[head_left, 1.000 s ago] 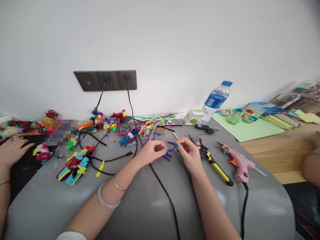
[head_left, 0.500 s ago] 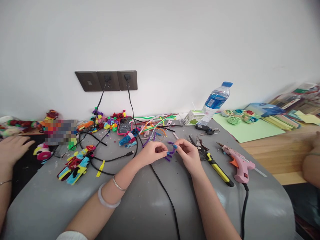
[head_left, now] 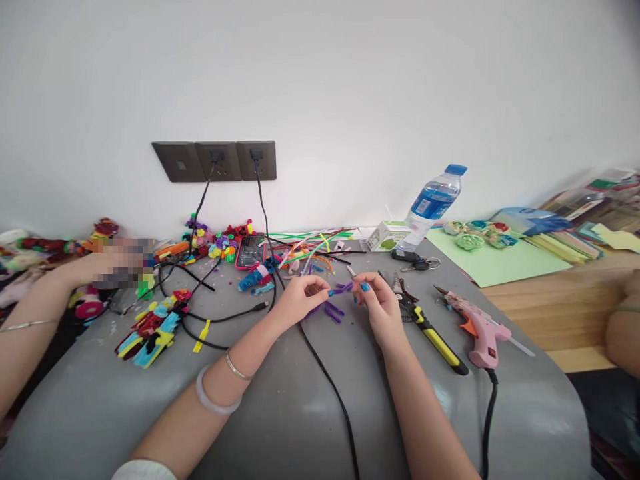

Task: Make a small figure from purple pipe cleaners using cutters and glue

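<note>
Over the middle of the grey table (head_left: 280,413), my left hand (head_left: 300,297) and my right hand (head_left: 377,300) meet. Each is pinched shut on one end of a short purple pipe cleaner (head_left: 343,289), held just above the surface. Loose purple pieces (head_left: 333,311) lie beneath it. Yellow-handled cutters (head_left: 425,327) lie just beside my right hand, with a pink glue gun (head_left: 477,323) farther right.

You got a bright, even picture: soft light washed the white wall (head_left: 350,80) and left only faint shadows and a pale sheen on the grey worktop (head_left: 285,420). Your left hand (head_left: 300,300), right hand (head_left: 380,305) and the purple pipe cleaner (head_left: 343,289) they pinched were sharp. The edges bowed, and the paper stacks (head_left: 570,240) at far right were smeared.
</note>
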A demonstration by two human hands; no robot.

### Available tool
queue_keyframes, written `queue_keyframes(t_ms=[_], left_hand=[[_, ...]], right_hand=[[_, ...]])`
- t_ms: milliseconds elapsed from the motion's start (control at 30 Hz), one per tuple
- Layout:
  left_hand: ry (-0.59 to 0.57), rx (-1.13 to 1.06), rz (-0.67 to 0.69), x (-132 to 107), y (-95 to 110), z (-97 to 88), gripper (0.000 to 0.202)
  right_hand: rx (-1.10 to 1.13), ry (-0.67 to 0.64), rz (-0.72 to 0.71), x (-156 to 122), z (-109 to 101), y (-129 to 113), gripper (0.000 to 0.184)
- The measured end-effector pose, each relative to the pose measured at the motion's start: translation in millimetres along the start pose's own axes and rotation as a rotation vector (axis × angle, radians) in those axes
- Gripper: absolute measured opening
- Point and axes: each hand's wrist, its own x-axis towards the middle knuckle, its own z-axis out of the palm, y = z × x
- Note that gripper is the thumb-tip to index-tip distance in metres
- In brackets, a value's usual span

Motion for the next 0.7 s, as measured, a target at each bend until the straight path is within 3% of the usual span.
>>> queue_keyframes(t_ms=[167, 700], left_hand=[[0.063, -0.101, -0.012, 1.0, 4.9, -2.8, 0.013], [-0.027, -0.015, -0.02, 0.4, -0.3, -1.3, 0.019]], right_hand=[[-0.047, -0.056, 0.021, 0.0, 0.0, -1.4, 0.03], [-0.067, -0.053, -0.007, 0.1, 0.3, -2.1, 0.021]])
